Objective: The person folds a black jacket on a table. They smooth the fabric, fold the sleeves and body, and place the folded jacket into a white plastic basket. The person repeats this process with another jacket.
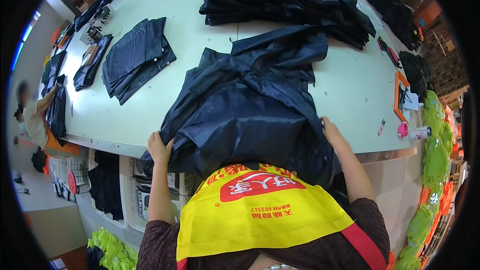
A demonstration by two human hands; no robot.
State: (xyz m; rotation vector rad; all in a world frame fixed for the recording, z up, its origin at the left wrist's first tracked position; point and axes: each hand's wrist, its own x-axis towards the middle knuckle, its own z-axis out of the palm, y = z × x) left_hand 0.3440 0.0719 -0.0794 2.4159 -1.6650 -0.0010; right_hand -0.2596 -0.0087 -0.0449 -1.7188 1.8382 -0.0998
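Note:
A black garment (240,125) of thin, shiny fabric lies spread and creased over the near edge of the table, its lower part hanging down against my yellow apron (265,210). My left hand (160,148) is closed on its left edge, thumb toward the cloth. Opposite, my right hand (331,131) grips the right edge; its fingers are partly hidden behind the fabric. The far end of the garment is bunched and folded over itself, so its exact cut cannot be told.
A tall pile of black garments (280,0) stands at the back of the pale table (360,100); a flat folded stack (137,57) lies left. Scissors, an orange frame (400,97) and a clear bottle (420,133) sit right. Other people work along the left side. White baskets (130,190) stand below.

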